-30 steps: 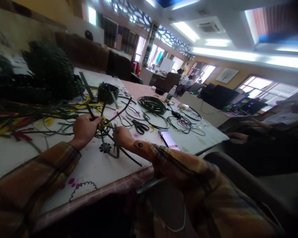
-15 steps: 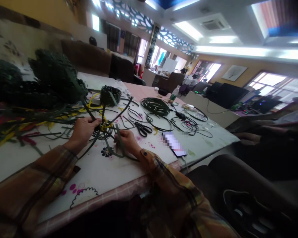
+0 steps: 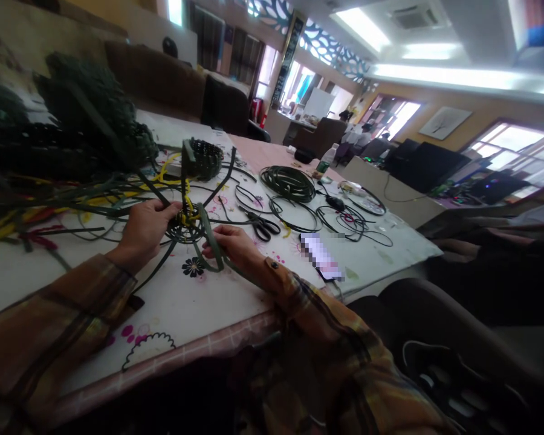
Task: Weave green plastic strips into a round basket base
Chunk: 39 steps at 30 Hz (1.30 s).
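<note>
A round woven piece [image 3: 185,225] of dark green strips with yellow at its middle lies over the white patterned tablecloth, several strips sticking out from it. My left hand [image 3: 145,232] is closed on its left side, thumb and fingers pinching near the yellow part. To the right of the weave, my right hand [image 3: 231,243] is closed on a green strip [image 3: 212,241], which bends in a loop between the hand and the weave. Behind them stands a small dark woven basket [image 3: 204,159].
Black scissors [image 3: 263,227] lie right of my hands, with a phone [image 3: 321,257] beyond. Coiled green strips [image 3: 288,183], a bottle [image 3: 327,159] and thinner loops sit farther back. A dark green pile [image 3: 90,115] and yellow strips fill the left side.
The view has shifted slightly. The green strip at my right hand now stands up in a taller loop against the right side of the weave. My left hand keeps its grip.
</note>
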Motion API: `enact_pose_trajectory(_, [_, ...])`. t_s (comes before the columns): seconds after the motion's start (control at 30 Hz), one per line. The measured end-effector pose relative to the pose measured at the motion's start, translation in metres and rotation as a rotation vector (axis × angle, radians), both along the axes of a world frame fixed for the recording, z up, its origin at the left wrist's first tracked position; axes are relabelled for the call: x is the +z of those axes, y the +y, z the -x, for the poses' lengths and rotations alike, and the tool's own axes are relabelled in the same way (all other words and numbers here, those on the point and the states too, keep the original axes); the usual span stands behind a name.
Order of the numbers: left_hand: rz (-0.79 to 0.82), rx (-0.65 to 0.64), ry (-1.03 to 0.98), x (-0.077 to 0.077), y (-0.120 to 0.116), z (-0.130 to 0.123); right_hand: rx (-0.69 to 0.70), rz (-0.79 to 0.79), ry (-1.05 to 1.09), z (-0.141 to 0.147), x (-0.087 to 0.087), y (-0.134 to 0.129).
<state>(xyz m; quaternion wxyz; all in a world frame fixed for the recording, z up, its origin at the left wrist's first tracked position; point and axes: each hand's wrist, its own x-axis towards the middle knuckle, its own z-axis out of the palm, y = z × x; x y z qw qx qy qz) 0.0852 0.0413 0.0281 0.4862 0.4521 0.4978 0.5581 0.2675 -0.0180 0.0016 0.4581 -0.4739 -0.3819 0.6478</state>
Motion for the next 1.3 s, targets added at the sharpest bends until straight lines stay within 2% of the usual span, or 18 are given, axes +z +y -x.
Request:
enact_pose_trajectory(0.13, [-0.011, -0.012, -0.006, -0.006, 0.004, 0.0, -0.056, -0.041, 0.104, 0.006, -0.004, -0.002])
enact_pose_trajectory(0.33, [-0.017, -0.003, -0.013, -0.01, 0.002, -0.002, -0.126, -0.116, 0.193, 0.013, -0.019, -0.008])
enact_pose_trajectory(0.57, [-0.037, 0.013, 0.022, -0.011, -0.001, -0.004, -0.131, -0.056, 0.207, 0.014, -0.022, -0.01])
enact_pose_trajectory(0.8, [-0.098, 0.028, 0.119, -0.016, -0.004, -0.003, -0.075, -0.029, 0.108, 0.006, -0.024, -0.008])
enact_pose_trajectory(0.93, [-0.097, 0.03, 0.13, -0.017, -0.005, -0.003, -0.042, -0.077, 0.072, 0.005, -0.027, -0.008])
enact_pose_trajectory(1.17, [-0.052, 0.079, 0.061, -0.017, 0.002, -0.005, -0.068, -0.21, -0.068, 0.008, -0.029, -0.009])
enact_pose_trajectory(1.3, [-0.04, 0.098, 0.037, -0.017, 0.002, -0.005, -0.139, -0.272, -0.26, 0.015, -0.034, -0.014])
